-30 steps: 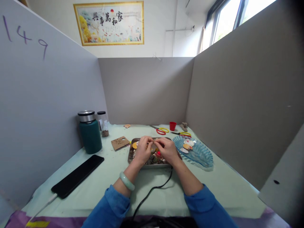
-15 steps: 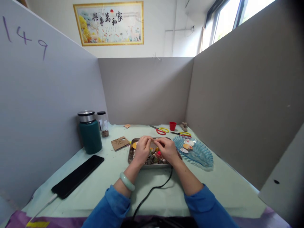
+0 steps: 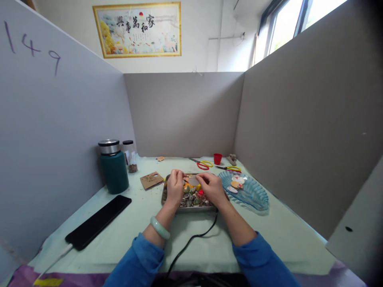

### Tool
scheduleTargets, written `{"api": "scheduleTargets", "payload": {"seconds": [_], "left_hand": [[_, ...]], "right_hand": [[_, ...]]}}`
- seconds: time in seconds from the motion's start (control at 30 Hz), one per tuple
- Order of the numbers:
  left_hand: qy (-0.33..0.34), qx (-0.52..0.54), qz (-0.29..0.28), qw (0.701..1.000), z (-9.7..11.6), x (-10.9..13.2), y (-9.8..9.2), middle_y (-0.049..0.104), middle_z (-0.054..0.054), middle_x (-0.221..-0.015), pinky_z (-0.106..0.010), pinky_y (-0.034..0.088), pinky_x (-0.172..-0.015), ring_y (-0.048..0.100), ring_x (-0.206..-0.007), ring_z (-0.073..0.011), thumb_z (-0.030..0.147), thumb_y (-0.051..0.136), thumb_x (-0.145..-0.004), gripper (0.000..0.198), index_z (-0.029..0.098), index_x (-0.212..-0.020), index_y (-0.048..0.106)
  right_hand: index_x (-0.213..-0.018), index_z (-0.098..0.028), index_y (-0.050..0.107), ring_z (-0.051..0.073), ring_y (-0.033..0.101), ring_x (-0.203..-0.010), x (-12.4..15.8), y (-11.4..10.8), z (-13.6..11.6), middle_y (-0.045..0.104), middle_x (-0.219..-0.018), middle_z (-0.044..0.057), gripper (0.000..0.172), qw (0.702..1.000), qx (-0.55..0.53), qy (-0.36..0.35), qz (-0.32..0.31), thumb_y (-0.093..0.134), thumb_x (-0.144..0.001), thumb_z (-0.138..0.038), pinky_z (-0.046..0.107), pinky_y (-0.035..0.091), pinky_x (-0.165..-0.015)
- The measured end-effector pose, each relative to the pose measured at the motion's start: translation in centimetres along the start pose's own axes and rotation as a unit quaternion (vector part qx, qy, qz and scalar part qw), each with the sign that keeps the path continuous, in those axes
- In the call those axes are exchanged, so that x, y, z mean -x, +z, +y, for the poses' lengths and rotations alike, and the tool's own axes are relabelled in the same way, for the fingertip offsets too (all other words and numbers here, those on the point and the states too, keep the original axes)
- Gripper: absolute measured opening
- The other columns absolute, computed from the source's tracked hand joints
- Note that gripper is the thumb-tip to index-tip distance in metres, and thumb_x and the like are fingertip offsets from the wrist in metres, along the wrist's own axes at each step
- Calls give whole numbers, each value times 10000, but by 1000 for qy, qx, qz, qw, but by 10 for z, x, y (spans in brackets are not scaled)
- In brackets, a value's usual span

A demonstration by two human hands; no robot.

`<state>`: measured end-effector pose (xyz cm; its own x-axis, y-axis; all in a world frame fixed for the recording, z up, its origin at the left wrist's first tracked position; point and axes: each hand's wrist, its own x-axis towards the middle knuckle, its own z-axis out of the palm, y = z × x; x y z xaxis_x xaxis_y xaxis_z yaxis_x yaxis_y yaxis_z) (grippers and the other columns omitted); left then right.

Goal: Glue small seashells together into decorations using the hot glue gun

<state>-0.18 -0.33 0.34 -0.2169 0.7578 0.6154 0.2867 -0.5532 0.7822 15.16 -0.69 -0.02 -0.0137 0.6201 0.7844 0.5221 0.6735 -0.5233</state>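
My left hand is over the left part of a shallow metal tray, its fingers curled together. Thumb and fingertips of my right hand are pinched over the tray's right part. Whatever is in either pinch is too small to make out. Between the hands, the tray holds a heap of small pebble- or shell-like pieces, some grey, some orange, and one bright red piece. A pale green bangle rings my left wrist. The tray's far left corner is partly hidden by my left hand.
Right of the tray lies a blue glass dish with flat cutouts. Behind are two pairs of scissors and a red cup. Leftward are a brown card, a green flask, a jar and a phone. Partitions enclose the table.
My hands, whose fingertips met over the tray before, are now apart. The left has drawn back to the left and turned more upright; the right has moved slightly to the right.
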Motion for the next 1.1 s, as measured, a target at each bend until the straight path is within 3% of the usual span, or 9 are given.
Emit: {"api": "scheduleTargets", "payload": {"seconds": [0.1, 0.3, 0.47, 0.57, 1.1], "left_hand": [[-4, -11, 17, 1000, 2, 0, -1, 602, -9, -718, -271, 383, -712, 550, -727, -166, 303, 407, -903, 257, 216, -704, 543], [-22, -11, -15, 1000, -2, -1, 1, 563, 3, -607, -260, 384, -652, 520, -624, -149, 390, 465, -879, 321, 202, -629, 536], [-46, 76, -59, 994, -4, -1, 6, 633, -16, -732, -246, 426, -651, 566, -688, -146, 379, 609, -778, 214, 167, -805, 621], [-62, 104, -89, 989, -6, -2, 8, 647, -22, -724, -244, 435, -640, 570, -672, -144, 365, 630, -752, 213, 157, -791, 647], [-82, 105, -93, 987, -8, -2, 7, 632, -26, -670, -228, 404, -593, 535, -629, -130, 354, 669, -700, 234, 124, -745, 670]], "right_hand": [[-758, -193, 688, 163, 593, -637, 0, 0, 0, 685, -723, 30, 218, 1000, -17, 19, 0, 535, -870, -302, 263, 440, -619], [-760, -194, 684, 167, 588, -631, -1, 0, 2, 679, -707, 27, 241, 999, -41, 33, -2, 527, -869, -340, 257, 438, -605], [-786, -187, 691, 168, 591, -636, 0, 0, 3, 681, -714, 30, 252, 998, -47, 44, -13, 523, -872, -355, 252, 439, -599], [-790, -188, 693, 168, 587, -631, 0, 0, 4, 677, -704, 27, 254, 998, -47, 47, -20, 522, -872, -357, 251, 435, -589], [-749, -175, 663, 153, 551, -624, -1, -1, 2, 639, -678, 20, 253, 998, -43, 39, -20, 510, -873, -333, 242, 400, -594]]}}
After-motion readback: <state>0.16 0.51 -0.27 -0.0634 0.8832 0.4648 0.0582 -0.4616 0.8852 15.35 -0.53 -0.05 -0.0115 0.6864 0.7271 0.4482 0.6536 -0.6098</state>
